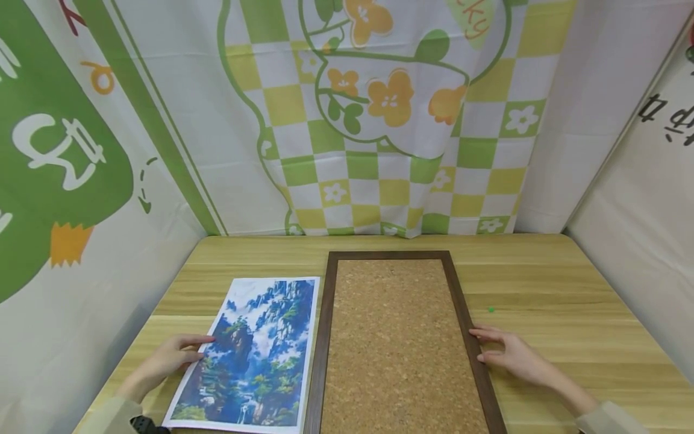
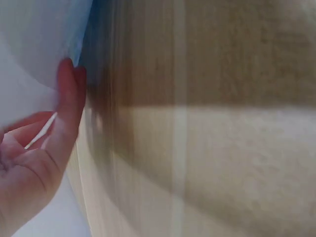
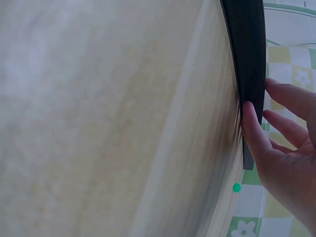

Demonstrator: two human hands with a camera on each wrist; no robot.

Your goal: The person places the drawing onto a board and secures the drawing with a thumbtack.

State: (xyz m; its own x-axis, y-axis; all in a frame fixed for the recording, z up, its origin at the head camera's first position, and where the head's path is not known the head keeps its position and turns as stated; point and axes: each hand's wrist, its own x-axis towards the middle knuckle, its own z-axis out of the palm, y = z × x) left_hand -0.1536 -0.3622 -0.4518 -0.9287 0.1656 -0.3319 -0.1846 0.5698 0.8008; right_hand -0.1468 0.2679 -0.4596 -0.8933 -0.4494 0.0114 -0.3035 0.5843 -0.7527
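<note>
Seemingly aligning print (image 1: 255, 355) beside board (image 1: 401, 343), left hand (image 1: 167, 358) touches the former's edge, right hand (image 1: 512, 357) the latter's, fingers loosely extended, gripping neither. Next, lifting would need a pinch.

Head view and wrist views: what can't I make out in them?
Framed corkboard: near end cut off by the head view's bottom edge.
Black thing by the left sleeve: cut off by the same edge.
Landscape print: blurred and cropped by the left wrist view's edges.
Green dot: too small in the head view to identify.
Orange lettering: start cut off by the head view's top edge.
</note>
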